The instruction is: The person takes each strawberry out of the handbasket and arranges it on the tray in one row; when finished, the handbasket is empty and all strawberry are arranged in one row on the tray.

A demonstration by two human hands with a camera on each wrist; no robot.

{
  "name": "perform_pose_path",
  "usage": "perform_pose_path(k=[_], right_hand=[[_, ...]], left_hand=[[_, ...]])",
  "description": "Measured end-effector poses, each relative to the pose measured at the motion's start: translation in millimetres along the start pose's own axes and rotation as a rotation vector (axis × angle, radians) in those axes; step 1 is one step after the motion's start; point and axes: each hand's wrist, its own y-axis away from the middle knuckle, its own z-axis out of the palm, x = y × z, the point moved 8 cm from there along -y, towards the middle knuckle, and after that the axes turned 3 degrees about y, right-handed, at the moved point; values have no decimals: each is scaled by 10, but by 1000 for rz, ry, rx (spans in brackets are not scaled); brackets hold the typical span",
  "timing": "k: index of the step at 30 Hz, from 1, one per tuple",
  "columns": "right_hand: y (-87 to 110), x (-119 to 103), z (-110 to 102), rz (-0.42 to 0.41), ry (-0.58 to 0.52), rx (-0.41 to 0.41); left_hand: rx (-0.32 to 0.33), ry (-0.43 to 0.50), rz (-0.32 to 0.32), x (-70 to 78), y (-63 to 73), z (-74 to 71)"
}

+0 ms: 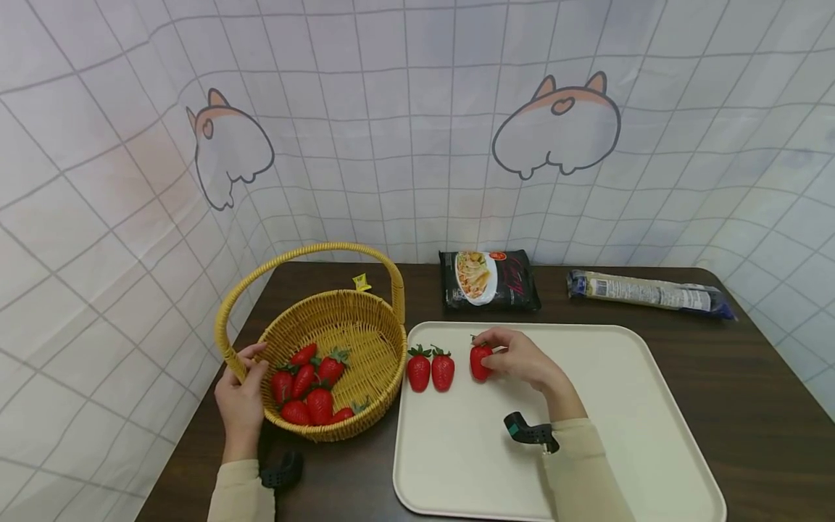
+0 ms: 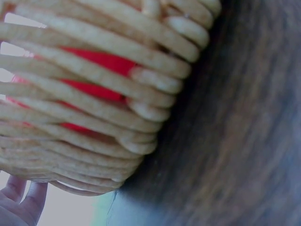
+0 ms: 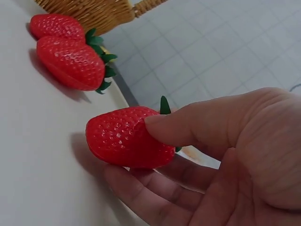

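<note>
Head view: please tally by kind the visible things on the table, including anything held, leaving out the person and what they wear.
Basket: 1
Tray: 1
Strawberries: 10 showing (7 in the basket, 2 lying on the tray, 1 in the right hand)
Black packet: 1
Long packet: 1
Small yellow wrapper: 1
Total: 15

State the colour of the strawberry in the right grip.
The strawberry is red, clearest in the right wrist view.
</note>
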Motion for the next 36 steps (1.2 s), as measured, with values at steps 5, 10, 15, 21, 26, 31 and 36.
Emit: perform_pose_path(k=[5, 10, 15, 21, 26, 31, 36], right_hand=[[-18, 46, 64, 45, 9, -15], [-20, 48, 106, 57, 31, -17], [-19, 29, 121, 62, 64, -3], [-18, 2, 140, 51, 63, -4], [-21, -12, 165, 33, 70, -13], [-41, 14, 178, 38, 82, -8], [-55, 5, 193, 24, 92, -8]], left_hand=[[-2, -5, 5, 5, 0, 5], [-1, 3, 6, -11, -1, -3], [0, 0, 13, -10, -3, -2], [4, -1, 7, -5, -4, 2], [10, 8, -7, -6, -3, 2], [11, 25, -19, -2, -5, 4], [10, 33, -24, -5, -7, 3]])
